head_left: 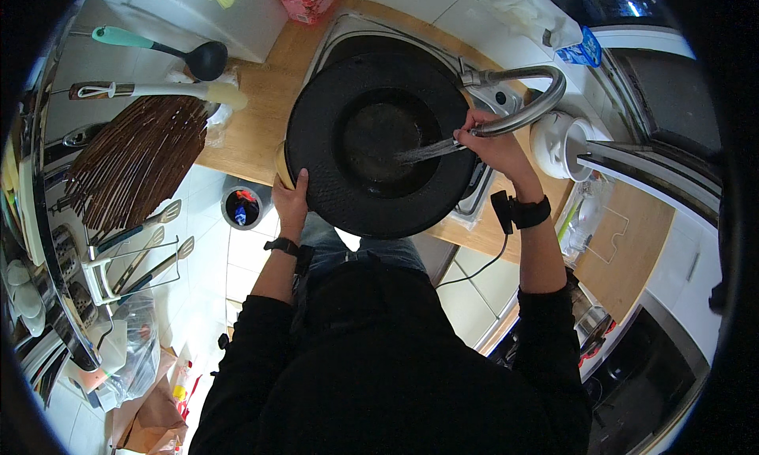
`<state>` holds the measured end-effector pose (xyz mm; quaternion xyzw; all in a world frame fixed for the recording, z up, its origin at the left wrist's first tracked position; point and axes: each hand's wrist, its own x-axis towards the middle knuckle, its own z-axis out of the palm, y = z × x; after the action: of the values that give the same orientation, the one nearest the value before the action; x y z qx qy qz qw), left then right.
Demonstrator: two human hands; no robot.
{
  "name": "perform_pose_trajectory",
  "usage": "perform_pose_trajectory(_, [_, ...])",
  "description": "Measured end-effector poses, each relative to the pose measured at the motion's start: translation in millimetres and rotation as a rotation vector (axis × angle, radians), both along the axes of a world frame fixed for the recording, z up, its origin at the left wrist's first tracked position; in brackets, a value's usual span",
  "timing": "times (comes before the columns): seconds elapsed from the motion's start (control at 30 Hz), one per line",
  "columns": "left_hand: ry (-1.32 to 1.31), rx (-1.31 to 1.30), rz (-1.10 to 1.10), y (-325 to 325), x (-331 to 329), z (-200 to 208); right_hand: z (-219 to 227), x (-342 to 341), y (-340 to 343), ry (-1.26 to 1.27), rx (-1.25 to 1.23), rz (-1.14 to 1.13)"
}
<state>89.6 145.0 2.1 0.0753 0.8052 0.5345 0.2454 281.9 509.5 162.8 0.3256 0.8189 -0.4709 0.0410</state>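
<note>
A large round black pan (316,115) with a wide rim and a deep round hollow in its middle lies over the sink (332,42), covering most of it. My left hand (291,202) grips the pan's left edge, thumb on top of the rim. A tan part (281,164) shows at that edge beside my fingers; I cannot tell whether it is a handle. My right hand (492,148) is closed round the end of the curved chrome faucet (560,91). Water (427,151) sprays leftward from it into the hollow, where the surface looks wet.
Wooden worktop (257,123) surrounds the sink. A white pot (557,145) stands right of the faucet. On the left hang a black ladle (207,60) with a green handle, a brown slatted mat (142,158) and several spatulas. A grey bin (241,207) stands below the worktop.
</note>
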Motion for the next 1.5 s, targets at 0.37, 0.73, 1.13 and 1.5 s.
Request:
perform_pose_trajectory(0.37, [0.02, -0.023, -0.006, -0.9, -1.4, -2.4, 5.9, 7.6, 2.4, 0.04, 0.019, 0.075])
perform_pose_trajectory(0.73, [0.067, -0.088, -0.003, -4.1, 1.3, 1.1, 2.9, -4.5, -10.9, -0.005, -0.179, -0.116])
perform_pose_trajectory(1.13, [-0.022, 0.035, -0.01, -7.0, 0.8, -8.6, -32.0, 29.0, 48.2, -0.072, 0.069, 0.253])
perform_pose_trajectory(1.5, [-0.058, -0.063, 0.033, -9.5, 2.1, -8.7, -170.9, -45.9, 101.9, 0.107, 0.162, -0.033])
